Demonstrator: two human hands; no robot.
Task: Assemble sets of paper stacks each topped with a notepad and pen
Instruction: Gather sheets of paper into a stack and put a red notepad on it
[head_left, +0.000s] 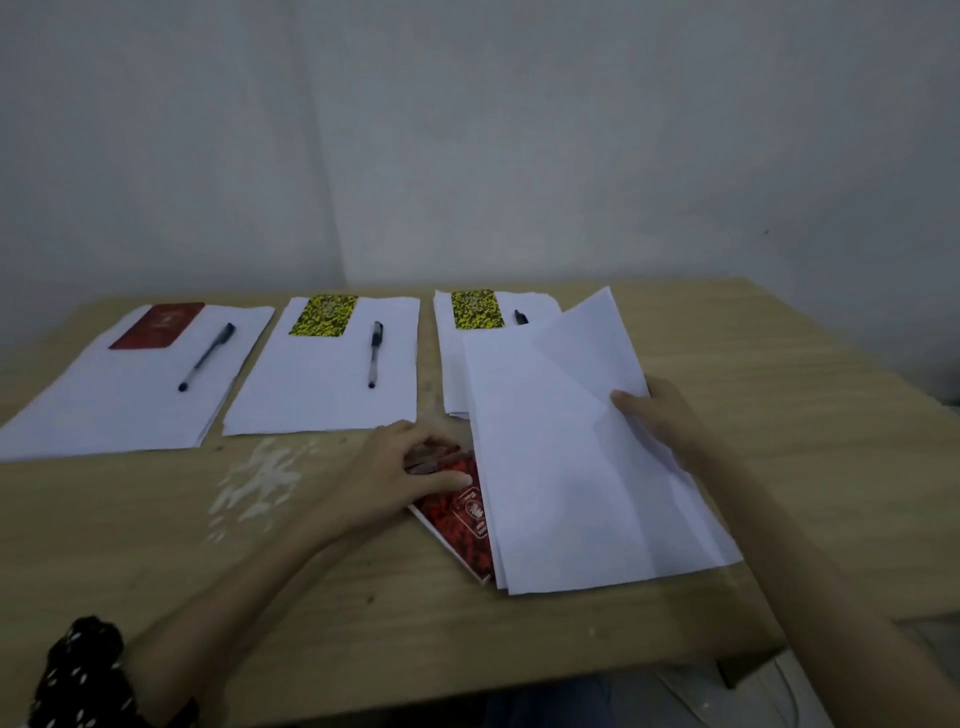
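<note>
Wooden counter (779, 415) against a pale wall, with the red patterned notepad (462, 514) near its front middle taken as the landmark. Left hand (400, 467) flat on the notepad's far end, fingers spread and pressing, grip apart. Just right of the notepad, overlapping its right edge: a loose stack of white sheets (571, 493), top sheet lifted and curled at its far right corner, clamped between thumb and fingers of the right hand (657, 415). Beyond the notepad, along the counter's back, three finished sets. Far left: paper stack (104, 410) with dark red notepad (158, 325) and pen (207, 356). Straight beyond and slightly left: stack (311, 400) with yellow notepad (324, 316) and pen (375, 353). Beyond and right: stack (452, 374) with yellow notepad (477, 309) and pen (520, 317), partly hidden behind the lifted sheets.
</note>
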